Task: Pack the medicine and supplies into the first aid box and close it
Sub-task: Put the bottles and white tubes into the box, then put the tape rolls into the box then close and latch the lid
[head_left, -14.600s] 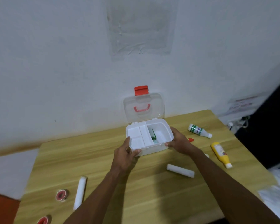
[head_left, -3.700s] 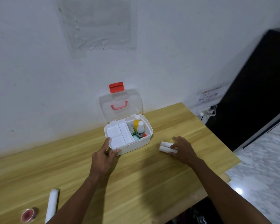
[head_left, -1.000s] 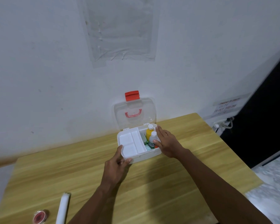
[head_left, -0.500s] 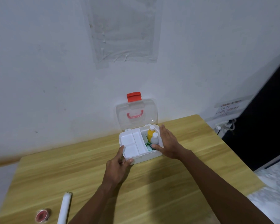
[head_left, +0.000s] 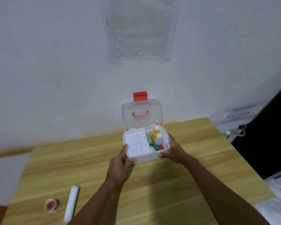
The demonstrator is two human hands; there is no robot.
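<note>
The white first aid box (head_left: 150,157) stands open near the back of the wooden table (head_left: 152,184), its clear lid (head_left: 142,113) with red latch upright against the wall. A white tray (head_left: 135,143) fills its left half. The right half holds a yellow bottle (head_left: 155,134), a white bottle with a green label (head_left: 157,142), white rolls (head_left: 166,140) and a small red item (head_left: 161,148). My left hand (head_left: 120,166) grips the box's front left corner. My right hand (head_left: 173,151) holds its right front corner, thumb on the front wall.
A white gauze roll (head_left: 71,202) and a red tape roll (head_left: 51,205) lie at the table's near left. The white wall stands right behind the box. A power socket with cables (head_left: 235,131) and a dark panel sit past the table's right edge.
My right hand has slid from over the bottles down to the box's right front corner. White rolls now stand inside the right compartment. My left hand stays on the left corner.
</note>
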